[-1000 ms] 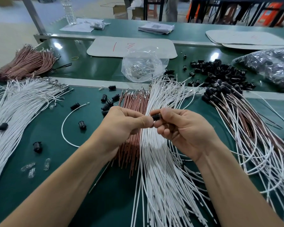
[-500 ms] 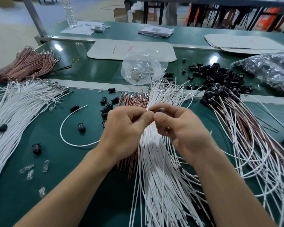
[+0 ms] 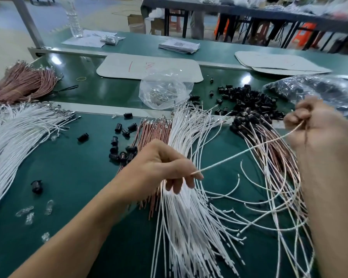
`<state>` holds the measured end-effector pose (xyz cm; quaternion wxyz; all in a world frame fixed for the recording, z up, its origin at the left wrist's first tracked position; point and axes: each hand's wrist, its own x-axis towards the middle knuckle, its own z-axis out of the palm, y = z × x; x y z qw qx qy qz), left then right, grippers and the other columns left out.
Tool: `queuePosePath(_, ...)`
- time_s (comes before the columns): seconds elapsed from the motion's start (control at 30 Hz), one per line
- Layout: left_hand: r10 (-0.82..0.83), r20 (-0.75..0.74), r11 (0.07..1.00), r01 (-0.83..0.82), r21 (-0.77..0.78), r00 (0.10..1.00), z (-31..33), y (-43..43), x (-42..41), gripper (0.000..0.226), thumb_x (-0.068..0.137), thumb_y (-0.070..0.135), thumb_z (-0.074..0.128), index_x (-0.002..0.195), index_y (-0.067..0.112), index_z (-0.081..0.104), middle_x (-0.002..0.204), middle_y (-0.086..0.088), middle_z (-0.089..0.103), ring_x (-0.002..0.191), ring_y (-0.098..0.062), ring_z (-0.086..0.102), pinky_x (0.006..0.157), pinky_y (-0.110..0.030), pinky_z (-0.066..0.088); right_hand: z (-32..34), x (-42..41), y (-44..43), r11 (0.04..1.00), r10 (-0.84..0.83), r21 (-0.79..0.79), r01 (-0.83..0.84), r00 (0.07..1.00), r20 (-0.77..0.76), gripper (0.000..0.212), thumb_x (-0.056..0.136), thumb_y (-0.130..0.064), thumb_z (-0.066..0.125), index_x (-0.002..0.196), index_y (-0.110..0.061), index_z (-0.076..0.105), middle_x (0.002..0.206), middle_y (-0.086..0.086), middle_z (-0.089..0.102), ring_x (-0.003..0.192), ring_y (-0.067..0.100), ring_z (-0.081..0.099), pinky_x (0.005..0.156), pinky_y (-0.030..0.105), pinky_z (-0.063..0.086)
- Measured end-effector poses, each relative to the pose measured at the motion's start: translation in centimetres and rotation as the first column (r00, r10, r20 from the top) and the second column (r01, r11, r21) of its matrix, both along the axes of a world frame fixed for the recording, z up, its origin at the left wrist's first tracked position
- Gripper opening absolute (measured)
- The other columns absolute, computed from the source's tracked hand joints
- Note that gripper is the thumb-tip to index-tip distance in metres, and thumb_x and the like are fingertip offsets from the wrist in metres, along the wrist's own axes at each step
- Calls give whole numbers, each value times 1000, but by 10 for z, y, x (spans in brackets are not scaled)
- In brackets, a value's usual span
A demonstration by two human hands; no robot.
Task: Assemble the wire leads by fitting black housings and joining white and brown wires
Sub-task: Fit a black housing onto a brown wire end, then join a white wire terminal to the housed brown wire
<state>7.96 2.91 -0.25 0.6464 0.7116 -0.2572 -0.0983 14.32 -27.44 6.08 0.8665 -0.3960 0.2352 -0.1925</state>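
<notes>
The table (image 3: pixel 68 187) spreads under the grip, the white bundle (image 3: pixel 181 217) fanned just below it. The left hand (image 3: pixel 159 167) pinches one end of a wire (image 3: pixel 239 153). The right hand (image 3: pixel 317 127), blurred, curls round the other end, so the wire runs taut between them. It looks light, limp and probably slippery, best held near the ends. Housings (image 3: pixel 121 153) lie left of the grip.

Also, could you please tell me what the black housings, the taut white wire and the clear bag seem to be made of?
Black housings: probably moulded plastic, dark and slightly glossy, with small highlights.
Taut white wire: matt white insulation, likely flexible plastic, as neighbouring wires curve loosely; its core is hidden.
Clear bag: thin plastic film, transparent, crinkled and shiny.
</notes>
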Motion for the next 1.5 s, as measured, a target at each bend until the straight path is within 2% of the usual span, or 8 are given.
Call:
queuePosePath(0.17, 152, -117, 987, -156, -26, 981, 0, -5, 10, 44, 86, 50, 59, 81, 13, 83, 108, 1, 80, 105, -16, 74, 90, -42, 58, 9, 46, -21, 681, 222, -546, -487, 849, -480, 20, 102, -13, 60, 114, 3, 61, 55, -2, 56, 31, 2, 39, 32, 15, 32)
queuePosePath(0.3, 383, 108, 904, -396, 163, 918, -9, 0, 8, 32, 80, 50, 68, 86, 22, 83, 109, 13, 78, 104, -1, 70, 90, -33, 60, -11, 57, -11, -264, -209, -768, -584, 812, -545, 45, 96, -24, 69, 136, -7, 61, 110, 14, 72, 66, 16, 62, 77, 34, 57)
queuePosePath(0.57, 330, 402, 706, -506, 495, 854, -17, -5, 8, 40, 93, 41, 69, 132, 34, 68, 150, 19, 52, 139, 8, 31, 116, -22, 15, -30, 16, 35, -628, -404, -608, -486, 871, -279, 49, 94, -27, 61, 140, -19, 46, 126, 16, 57, 113, 36, 57, 98, 48, 42)
queuePosePath(0.63, 269, 390, 693, -458, 556, 880, -19, -7, 9, 51, 95, 46, 65, 145, 38, 56, 158, 21, 40, 141, 12, 18, 117, -22, 6, -31, -6, 63, -579, -239, -750, -320, 946, -219, 24, 96, -28, 60, 115, -15, 63, 110, 12, 63, 94, 31, 59, 83, 42, 46)
queuePosePath(0.73, 219, 396, 655, -435, 618, 892, -23, -10, 11, 54, 97, 44, 63, 150, 38, 49, 163, 18, 34, 150, 4, 16, 120, -22, 3, -42, -31, 109, -397, -15, -719, -570, 788, -616, 35, 98, -47, 56, 84, -17, 65, 85, 5, 70, 76, 29, 65, 70, 36, 50)
queuePosePath(1.0, 320, 405, 665, -508, 548, 856, -24, -8, 13, 34, 98, 35, 66, 132, 32, 69, 145, 16, 59, 142, -2, 38, 118, -22, 19, -63, -30, 132, -125, 164, -681, -721, 662, -731, 25, 89, -32, 73, 83, -8, 74, 74, 2, 69, 72, 23, 64, 67, 34, 54)
queuePosePath(1.2, 454, 402, 689, -599, 407, 795, -19, -12, 8, 35, 95, 52, 63, 117, 30, 77, 122, 13, 73, 120, -4, 60, 109, -33, 44, -40, -30, 117, 675, 511, -463, -575, 816, -268, 23, 102, -9, 60, 79, -8, 66, 52, 1, 57, 43, 14, 42, 38, 21, 34)
queuePosePath(1.5, 264, -314, 957, -289, -33, 912, -3, -6, 7, 19, 98, 18, 65, 93, 19, 84, 63, -2, 71, 57, -14, 61, 62, -20, 50, -24, 3, 127, 961, 67, -274, -40, 994, 90, 29, 107, -12, 51, 82, -9, 65, 51, -1, 58, 41, 15, 45, 44, 25, 36)
